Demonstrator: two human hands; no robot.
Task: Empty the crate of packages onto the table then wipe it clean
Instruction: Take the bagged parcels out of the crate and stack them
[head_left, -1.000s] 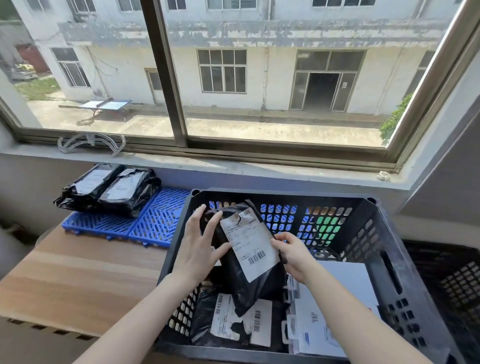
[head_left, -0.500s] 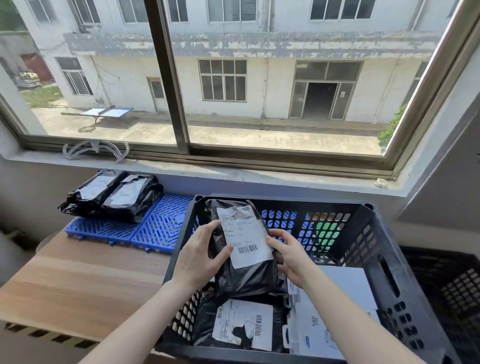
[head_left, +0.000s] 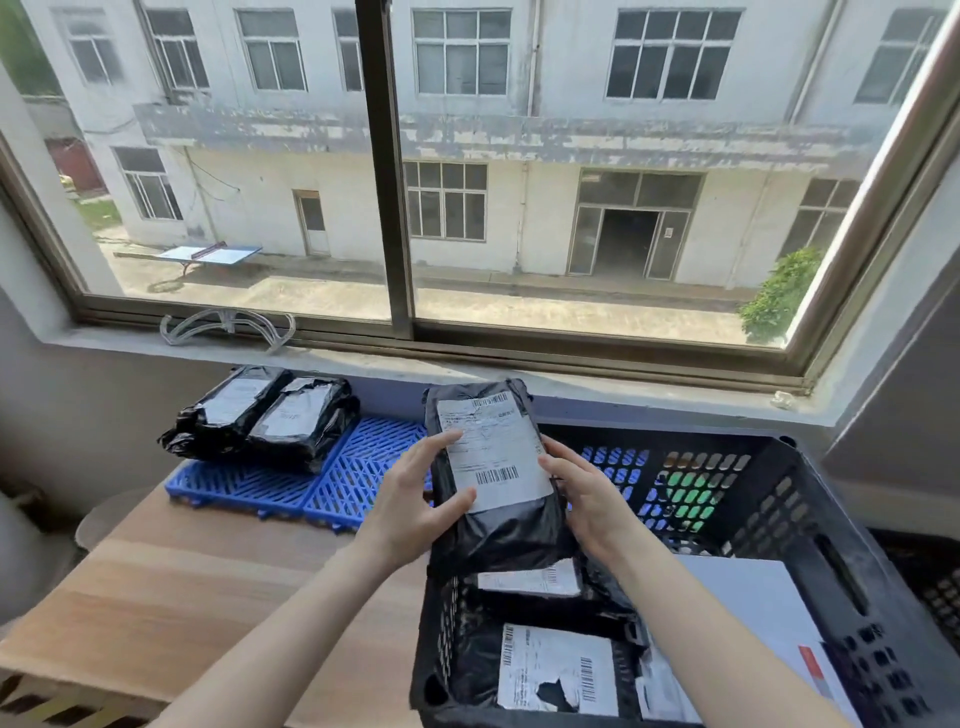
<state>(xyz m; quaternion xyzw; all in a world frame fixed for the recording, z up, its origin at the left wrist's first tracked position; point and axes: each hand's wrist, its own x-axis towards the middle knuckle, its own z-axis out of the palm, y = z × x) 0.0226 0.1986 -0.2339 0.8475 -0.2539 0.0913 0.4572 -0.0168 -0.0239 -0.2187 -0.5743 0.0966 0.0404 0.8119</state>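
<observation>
The emptying step was in hand: the left hand (head_left: 410, 512) and right hand (head_left: 589, 499) each gripped one side of a black package (head_left: 498, 525), fingers curled round its edges, at frame centre above the left rim of the crate (head_left: 810, 525). The next move probably called for carrying it left to the table (head_left: 208, 587), near the two packages (head_left: 270, 415) on the blue mat (head_left: 363, 467).

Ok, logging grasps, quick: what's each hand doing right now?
Left hand: holding the black package by its left edge.
Right hand: holding the same package by its right edge.
</observation>
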